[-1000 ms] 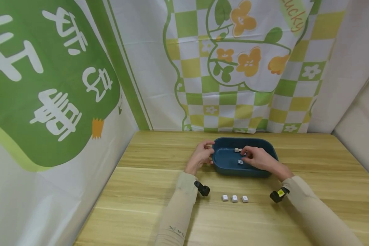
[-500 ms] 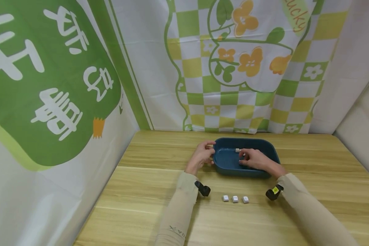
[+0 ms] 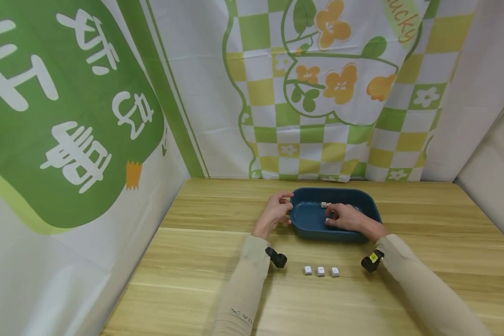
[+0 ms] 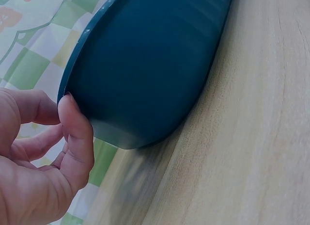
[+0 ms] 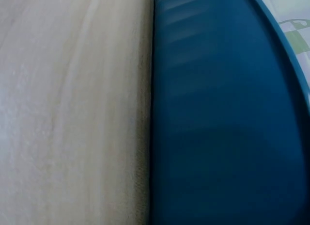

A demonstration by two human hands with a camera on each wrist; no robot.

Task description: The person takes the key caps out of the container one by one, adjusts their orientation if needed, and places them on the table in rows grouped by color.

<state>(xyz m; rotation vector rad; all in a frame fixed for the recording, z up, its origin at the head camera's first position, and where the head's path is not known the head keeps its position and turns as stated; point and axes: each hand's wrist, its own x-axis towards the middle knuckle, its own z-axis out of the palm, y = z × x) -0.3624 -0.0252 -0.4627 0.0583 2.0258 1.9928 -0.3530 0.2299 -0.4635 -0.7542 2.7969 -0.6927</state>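
Observation:
A dark blue oblong tub (image 3: 319, 235) stands near the back of the table. My left hand (image 3: 275, 212) grips its left end, and in the left wrist view the thumb and a finger pinch the rim. My right hand (image 3: 347, 217) reaches inside over the right front edge, its thumb and fingers pinching a white keycap (image 3: 328, 220) low in the tub. Just behind those fingers lies another light keycap (image 3: 323, 205), with more partly covered by the hand. The right wrist view shows only the tub's outer wall (image 5: 227, 108) and tabletop; the right hand is out of that view.
Three white keycaps stand in a row in front of the tub, the middle keycap (image 3: 320, 271) between the other two. They rest on a wooden table (image 3: 201, 261). A patterned curtain (image 3: 269, 135) hangs behind the table's far edge, with another cloth at the left.
My right hand has moved slightly down and left inside the tub, its fingers closing on the front keycap. My left hand stays at the rim, and the row of three keycaps is unchanged.

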